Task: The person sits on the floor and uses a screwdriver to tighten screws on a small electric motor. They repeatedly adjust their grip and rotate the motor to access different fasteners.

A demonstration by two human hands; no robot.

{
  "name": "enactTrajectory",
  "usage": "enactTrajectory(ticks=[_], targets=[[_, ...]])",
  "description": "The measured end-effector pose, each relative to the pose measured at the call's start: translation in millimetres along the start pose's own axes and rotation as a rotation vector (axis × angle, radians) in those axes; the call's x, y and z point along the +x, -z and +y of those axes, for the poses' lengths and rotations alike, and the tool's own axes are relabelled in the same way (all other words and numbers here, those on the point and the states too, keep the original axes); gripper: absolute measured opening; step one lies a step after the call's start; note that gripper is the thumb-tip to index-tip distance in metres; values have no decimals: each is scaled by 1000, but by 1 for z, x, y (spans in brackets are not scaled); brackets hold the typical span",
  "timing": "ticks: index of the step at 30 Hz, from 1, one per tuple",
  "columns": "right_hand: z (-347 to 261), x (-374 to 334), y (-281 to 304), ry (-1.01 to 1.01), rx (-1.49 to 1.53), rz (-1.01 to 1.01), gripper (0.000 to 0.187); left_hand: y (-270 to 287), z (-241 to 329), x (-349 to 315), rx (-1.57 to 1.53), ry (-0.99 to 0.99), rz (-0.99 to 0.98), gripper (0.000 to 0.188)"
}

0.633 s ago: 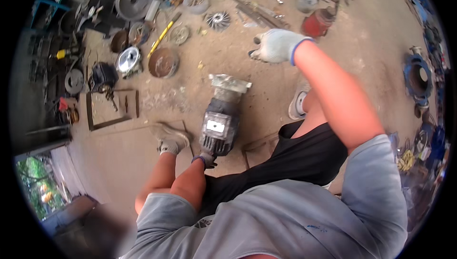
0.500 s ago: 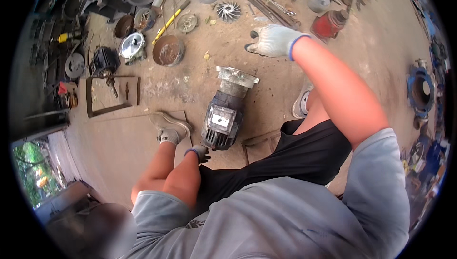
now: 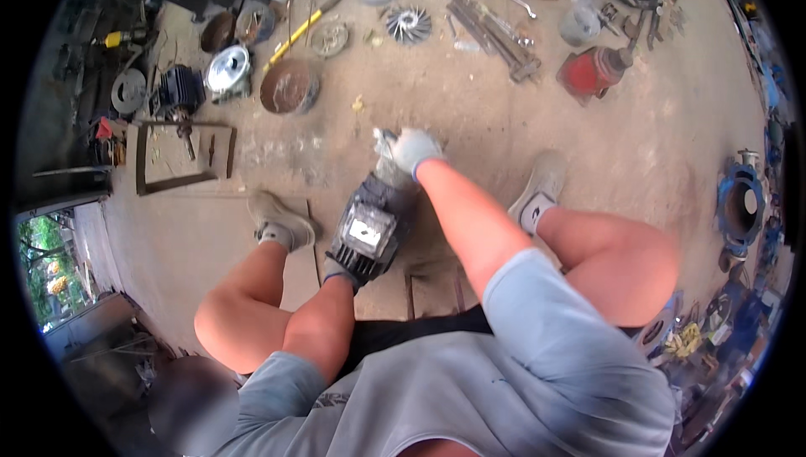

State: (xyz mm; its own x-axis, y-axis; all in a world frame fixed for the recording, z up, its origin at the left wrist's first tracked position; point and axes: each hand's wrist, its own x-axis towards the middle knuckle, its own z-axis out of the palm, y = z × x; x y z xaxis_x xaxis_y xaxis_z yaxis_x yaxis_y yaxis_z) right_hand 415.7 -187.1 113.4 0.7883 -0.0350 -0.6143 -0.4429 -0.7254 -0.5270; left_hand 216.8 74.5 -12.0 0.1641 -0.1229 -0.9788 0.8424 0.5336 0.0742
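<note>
Between my feet lies an electric motor [image 3: 367,226] with a dark finned body, a box on its upper side and a pale metal flange at the far end. My right hand [image 3: 413,151], in a whitish glove, is closed over that flange and hides most of it. My left hand [image 3: 336,271], gloved too, grips the near finned end from the left; its fingers are mostly hidden by the motor. Whether the motor is fully resting on the floor or partly raised, I cannot tell.
A red bottle jack [image 3: 591,73] stands far right, near metal bars [image 3: 491,33]. Beyond the motor are a fan wheel [image 3: 409,25], a rusty bowl [image 3: 289,86] and a yellow-handled tool [image 3: 302,31]. A rectangular metal frame [image 3: 140,159] lies at left, a blue pump casing [image 3: 739,205] at right.
My right hand has come down and nearer, from above the floor onto the motor's flange. My left hand has moved onto the near end. The motor has tilted and shifted slightly left.
</note>
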Motion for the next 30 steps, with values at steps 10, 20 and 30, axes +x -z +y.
enactTrajectory(ticks=[10,20,30], targets=[[140,-71,-21,-307,461,610,33,7,151,5,61,-296,-105,66],[74,14,69,-214,231,370,56,-33,111,26,-9,-662,345,58],[93,228,179,15,-280,332,86,-197,90,-98,951,-1503,546,46]])
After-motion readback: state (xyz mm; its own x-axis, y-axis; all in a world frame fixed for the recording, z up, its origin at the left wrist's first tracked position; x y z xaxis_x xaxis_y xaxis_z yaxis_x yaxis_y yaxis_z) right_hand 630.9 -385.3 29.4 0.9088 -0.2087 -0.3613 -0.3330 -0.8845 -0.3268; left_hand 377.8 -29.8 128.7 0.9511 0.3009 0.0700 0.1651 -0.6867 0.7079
